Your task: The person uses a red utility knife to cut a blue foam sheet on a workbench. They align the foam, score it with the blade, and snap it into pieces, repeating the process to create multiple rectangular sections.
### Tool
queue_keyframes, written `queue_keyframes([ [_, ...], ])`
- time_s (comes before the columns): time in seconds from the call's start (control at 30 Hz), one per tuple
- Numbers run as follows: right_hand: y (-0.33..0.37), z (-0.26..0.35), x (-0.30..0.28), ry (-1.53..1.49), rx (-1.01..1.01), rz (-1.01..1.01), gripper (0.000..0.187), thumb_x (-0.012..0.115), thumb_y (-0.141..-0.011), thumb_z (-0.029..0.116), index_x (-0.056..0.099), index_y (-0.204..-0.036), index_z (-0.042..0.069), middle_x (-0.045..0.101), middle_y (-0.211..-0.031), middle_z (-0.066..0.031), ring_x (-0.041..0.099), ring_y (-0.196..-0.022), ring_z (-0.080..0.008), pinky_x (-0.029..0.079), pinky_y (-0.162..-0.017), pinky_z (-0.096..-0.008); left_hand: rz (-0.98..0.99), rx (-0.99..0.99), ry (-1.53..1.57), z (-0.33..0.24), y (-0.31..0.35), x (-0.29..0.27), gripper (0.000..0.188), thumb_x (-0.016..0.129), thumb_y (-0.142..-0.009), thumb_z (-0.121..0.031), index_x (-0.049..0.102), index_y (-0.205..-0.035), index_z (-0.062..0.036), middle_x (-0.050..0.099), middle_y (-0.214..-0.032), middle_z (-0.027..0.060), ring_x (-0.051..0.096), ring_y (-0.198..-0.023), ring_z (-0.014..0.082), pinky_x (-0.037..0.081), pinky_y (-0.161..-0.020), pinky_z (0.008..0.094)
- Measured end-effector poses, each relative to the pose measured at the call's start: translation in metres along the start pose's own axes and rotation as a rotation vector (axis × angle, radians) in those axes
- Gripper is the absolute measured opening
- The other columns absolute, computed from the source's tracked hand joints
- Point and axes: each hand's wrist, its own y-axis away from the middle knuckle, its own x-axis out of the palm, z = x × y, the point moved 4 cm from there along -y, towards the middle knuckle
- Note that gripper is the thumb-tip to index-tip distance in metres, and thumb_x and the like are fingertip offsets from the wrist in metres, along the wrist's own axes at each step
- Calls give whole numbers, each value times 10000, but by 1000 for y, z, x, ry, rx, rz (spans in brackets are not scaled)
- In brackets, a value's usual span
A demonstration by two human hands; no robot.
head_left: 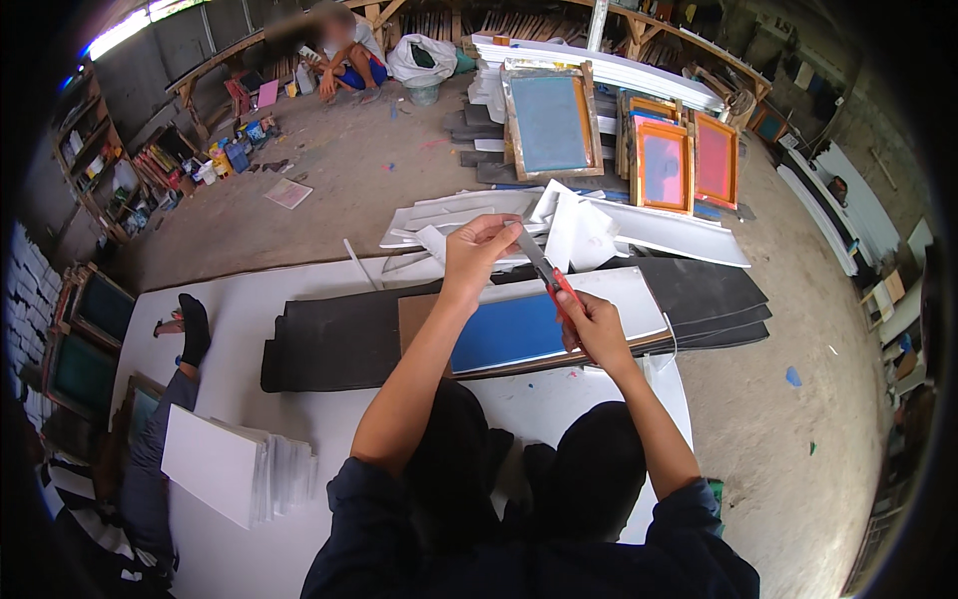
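Observation:
My right hand [596, 326] is closed around the red handle of a utility knife [562, 288], whose grey blade end points up and to the left. At that far end my left hand [479, 250] has its thumb and fingers pinched together, touching the tip. Below the knife lies a blue sheet [509, 332] on a white board [639, 296], with a brown board edge showing at its left. These rest on a stack of long dark grey sheets [334, 341]. White offcuts [584, 232] are heaped just beyond.
A stack of white panels [215, 464] stands at my left on the large white sheet [225, 329]. Someone's leg [160, 429] stretches beside it. Framed screens [551, 120] lean on piled boards ahead. Another person [349, 55] crouches far off beside a white sack [424, 60].

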Motion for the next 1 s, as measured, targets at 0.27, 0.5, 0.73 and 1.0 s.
queue_keyframes([
  [0.27, -3, -7, -1, -42, 61, -3, 506, 438, -918, 418, 542, -663, -6, 454, -437, -46, 468, -367, -121, 365, -371, -253, 23, -19, -66, 16, 0, 7, 212, 659, -798, -125, 632, -951, 20, 642, -838, 80, 611, -735, 117, 520, -704, 236],
  [0.5, -9, -6, -2, -25, 77, -30, 544, 425, -912, 446, 554, -634, -2, 458, -417, -47, 487, -371, -129, 381, -391, -255, 26, -35, -116, 26, 1, 13, 188, 672, -788, -116, 639, -928, 5, 642, -826, 70, 598, -740, 97, 497, -686, 217],
  [0.73, -12, -10, -2, -3, 91, -23, 552, 417, -915, 445, 546, -612, 3, 457, -416, -51, 489, -371, -131, 379, -390, -258, 107, -87, -167, 35, 3, 12, 270, 672, -792, -176, 620, -993, -1, 637, -888, 70, 588, -820, 119, 474, -784, 250],
  [1.0, -22, -18, -7, 14, -20, -20, 396, 453, -918, 344, 553, -780, -14, 542, -519, -89, 559, -465, -153, 431, -479, -273, 127, -166, -45, 55, -6, 13, 384, 643, -821, -208, 530, -1126, -3, 593, -981, 82, 563, -940, 153, 460, -860, 288],
])
